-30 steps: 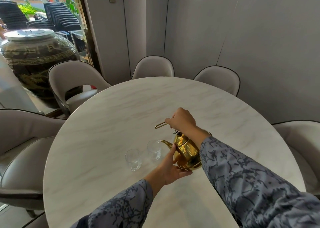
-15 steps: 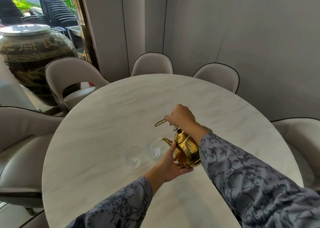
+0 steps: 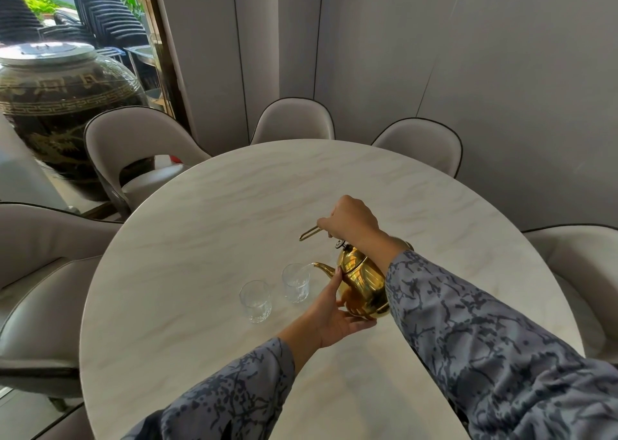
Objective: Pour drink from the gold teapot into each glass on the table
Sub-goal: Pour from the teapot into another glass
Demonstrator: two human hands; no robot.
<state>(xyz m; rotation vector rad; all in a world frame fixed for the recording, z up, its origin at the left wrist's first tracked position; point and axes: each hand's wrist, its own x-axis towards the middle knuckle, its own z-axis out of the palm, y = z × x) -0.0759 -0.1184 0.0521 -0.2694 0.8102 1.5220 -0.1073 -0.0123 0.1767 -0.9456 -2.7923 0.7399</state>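
A gold teapot (image 3: 363, 282) is tilted to the left above the round marble table (image 3: 200, 238). Its spout tip sits over the rim of the right glass (image 3: 296, 282), and a thin clear stream runs into that glass. My right hand (image 3: 351, 220) is closed around the teapot's wire handle from above. My left hand (image 3: 334, 312) cups the pot's underside and left flank. A second clear glass (image 3: 255, 300) stands just left of the first, apart from the spout.
Grey upholstered chairs ring the table, such as one at the back (image 3: 296, 120) and one at the right (image 3: 582, 272). A large dark ceramic urn (image 3: 63, 105) stands at the far left by a glass door.
The teapot has tipped further to the left, bringing the spout over the right glass's rim, and liquid now flows. Both hands kept their hold.
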